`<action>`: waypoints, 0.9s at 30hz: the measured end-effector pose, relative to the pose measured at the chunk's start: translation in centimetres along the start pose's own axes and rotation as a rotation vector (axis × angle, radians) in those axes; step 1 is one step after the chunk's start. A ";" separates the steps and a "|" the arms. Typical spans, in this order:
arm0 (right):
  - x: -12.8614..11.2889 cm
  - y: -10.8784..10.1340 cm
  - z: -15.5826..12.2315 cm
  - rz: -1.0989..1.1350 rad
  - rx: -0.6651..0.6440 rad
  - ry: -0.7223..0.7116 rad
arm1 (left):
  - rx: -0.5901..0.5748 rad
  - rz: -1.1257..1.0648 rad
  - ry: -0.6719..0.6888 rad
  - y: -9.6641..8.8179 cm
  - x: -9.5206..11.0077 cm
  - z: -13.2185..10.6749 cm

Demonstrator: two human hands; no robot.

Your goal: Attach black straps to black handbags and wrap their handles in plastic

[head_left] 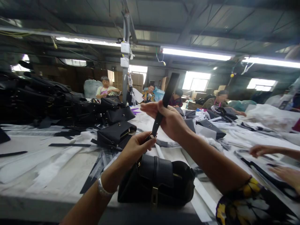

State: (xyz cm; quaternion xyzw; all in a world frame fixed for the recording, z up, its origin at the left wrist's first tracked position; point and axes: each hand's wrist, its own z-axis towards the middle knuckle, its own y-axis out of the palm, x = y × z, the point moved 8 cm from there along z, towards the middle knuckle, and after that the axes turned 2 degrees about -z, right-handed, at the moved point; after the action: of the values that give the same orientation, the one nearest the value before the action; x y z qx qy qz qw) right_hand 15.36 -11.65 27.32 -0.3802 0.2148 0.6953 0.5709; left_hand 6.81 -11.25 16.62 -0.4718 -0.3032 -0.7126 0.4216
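A black handbag point(161, 178) with a flap and a gold-coloured clasp lies on the table's front edge, below my hands. Above it my left hand point(142, 142) pinches the lower end of a black strap point(170, 89), where a small gold-coloured buckle shows. My right hand point(170, 120) is higher up, its thumb pressed on the strap and its fingers stretched out behind. From there the strap rises at a slant, its upper end free in the air. Part of the buckle is hidden by my left fingers.
Another black bag point(116, 132) sits just behind, with a big pile of black bags point(42, 100) at left. White wrapping point(267, 118) and strips cover the right side. A co-worker's hands point(283, 172) are at the right edge; several people sit across the table.
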 end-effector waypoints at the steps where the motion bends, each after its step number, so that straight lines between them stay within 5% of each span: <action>1: -1.1 -1.1 0.2 0.060 0.056 -0.013 | -0.052 0.017 -0.006 0.7 0.5 0.1; 6: -3.4 -8.4 -1.2 0.144 0.383 -0.107 | -0.198 0.101 -0.005 3.2 1.1 0.9; 10: 0.0 -12.3 -5.1 0.291 0.586 -0.042 | -0.221 0.245 0.015 4.4 -0.7 1.3; 12: 2.4 -12.1 -7.5 0.289 0.592 0.094 | -0.162 0.356 0.041 4.4 -1.5 1.4; 16: 5.3 -8.9 -11.3 -0.038 0.347 0.363 | -0.109 0.469 0.124 5.2 -1.9 1.1; 20: 4.5 -6.7 -12.6 -0.440 0.145 0.313 | -0.084 0.559 0.164 5.9 -1.8 0.9; 27: 4.8 -8.1 -13.1 -0.412 0.340 0.361 | -0.191 0.356 0.058 6.4 -3.0 1.3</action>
State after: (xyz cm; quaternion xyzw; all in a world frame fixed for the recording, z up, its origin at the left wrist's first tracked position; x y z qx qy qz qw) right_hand 26.58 -16.14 16.53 -0.4318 0.3442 0.4405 0.7078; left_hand 13.63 -12.11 14.52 -0.5350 -0.1340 -0.6655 0.5029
